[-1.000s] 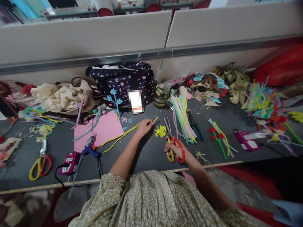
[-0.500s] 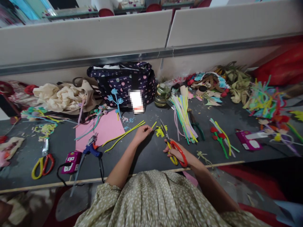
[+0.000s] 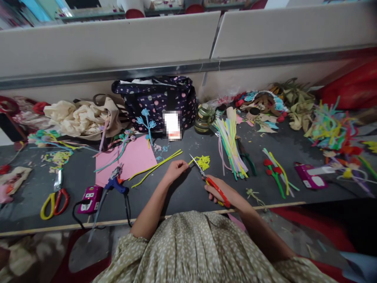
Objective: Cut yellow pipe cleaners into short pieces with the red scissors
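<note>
My left hand (image 3: 178,169) pinches a short yellow pipe cleaner (image 3: 191,162) over the dark table. The red and yellow scissors (image 3: 218,191) are in my right hand (image 3: 225,192), their blades pointing up and left with the tips at the yellow piece. Just beyond the blades lies a small pile of cut yellow pieces (image 3: 204,162). Long yellow pipe cleaners (image 3: 156,166) lie left of my left hand. A bundle of pastel pipe cleaners (image 3: 231,147) rests to the right of the pile.
A blue glue gun (image 3: 115,184) stands near a pink sheet (image 3: 135,157) and a purple box (image 3: 90,199) on the left. Behind are a patterned bag (image 3: 153,102) and a glass jar (image 3: 203,118). Red flowers (image 3: 273,169) lie at right.
The scissors have swung left, and their blades have come to the yellow piece at my left hand. Their handles have closed together. The whole view has shifted slightly.
</note>
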The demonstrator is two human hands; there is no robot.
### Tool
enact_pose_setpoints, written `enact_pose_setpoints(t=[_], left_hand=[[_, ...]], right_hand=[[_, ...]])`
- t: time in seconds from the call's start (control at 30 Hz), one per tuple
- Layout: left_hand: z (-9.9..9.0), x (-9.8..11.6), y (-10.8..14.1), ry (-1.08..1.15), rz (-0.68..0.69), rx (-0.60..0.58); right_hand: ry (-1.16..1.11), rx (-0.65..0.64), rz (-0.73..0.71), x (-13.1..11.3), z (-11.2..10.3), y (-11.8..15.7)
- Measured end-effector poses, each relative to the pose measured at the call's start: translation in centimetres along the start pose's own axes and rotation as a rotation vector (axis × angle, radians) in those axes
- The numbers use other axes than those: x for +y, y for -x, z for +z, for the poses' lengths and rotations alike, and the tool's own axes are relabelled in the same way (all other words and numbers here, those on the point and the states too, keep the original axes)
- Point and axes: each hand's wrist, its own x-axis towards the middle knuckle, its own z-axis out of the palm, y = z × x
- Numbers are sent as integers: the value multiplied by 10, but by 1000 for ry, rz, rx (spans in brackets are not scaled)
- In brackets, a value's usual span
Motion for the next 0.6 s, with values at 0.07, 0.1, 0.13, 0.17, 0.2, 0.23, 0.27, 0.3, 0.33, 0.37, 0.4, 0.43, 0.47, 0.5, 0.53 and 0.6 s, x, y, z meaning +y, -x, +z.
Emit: enact_pose_setpoints(t=[0.07, 0.1, 0.13, 0.17, 0.2, 0.23, 0.27, 0.3, 0.33, 0.37, 0.4, 0.43, 0.47, 0.5, 0.53, 0.6], left_hand=[[0, -1, 0, 21, -11, -9], [-1, -1, 0, 32, -18, -13], [-1, -1, 0, 44, -27, -15], [-2, -2, 0, 55, -36, -19], [-2, -2, 0, 64, -43, -22], [-2, -1, 0, 69, -48, -26], [-3, -1, 0, 69, -49, -30], [-3, 0, 0, 64, -49, -34], [-3, 0, 1, 58, -48, -37], [-3, 1, 1, 51, -48, -42], [-3, 2, 1, 44, -49, -46], [-3, 3, 2, 37, -50, -51], [-3, 3, 2, 33, -52, -54], [-3, 3, 1, 29, -53, -58], [-3, 3, 1, 25, -54, -61], [-3, 2, 0, 20, -56, -63]], right_hand=[[9, -1, 0, -2, 0, 0], [15, -1, -1, -3, 0, 0], [20, 0, -3, -3, 0, 0], [26, 3, -5, -3, 0, 0], [30, 5, -5, -3, 0, -1], [31, 6, -6, -3, 0, -1], [32, 5, -6, -4, 0, -1], [33, 4, -7, -4, -1, -1], [31, 3, -11, -5, -1, -2], [30, 0, -16, -6, -1, -2], [32, -1, -19, -7, -2, -2], [36, -2, -20, -8, -2, -2], [40, -3, -18, -8, -2, -2], [43, -3, -16, -8, -2, -2], [45, -2, -15, -8, -2, -2], [47, 2, -20, -6, -2, -3]])
